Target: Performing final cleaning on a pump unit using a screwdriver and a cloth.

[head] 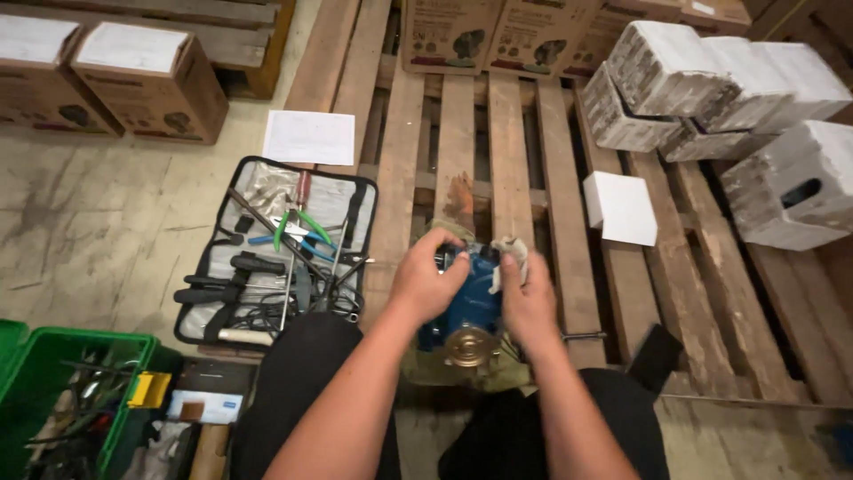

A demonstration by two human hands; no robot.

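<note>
Gripping blue motor [471,307] on wooden pallet [533,160]: left hand [425,280] and right hand [526,298] clamped on its sides. Long axis runs near-far, brass end near. Tool pouch [275,253] left.

Dim, warm indoor light from overhead, soft shadows btwn the pallet [511,133] slats. White wrapped blocks [711,80] top right slightly overexposed. Wide-angle bend at edges; hands a bit motion-blurred, corners soft.
</note>
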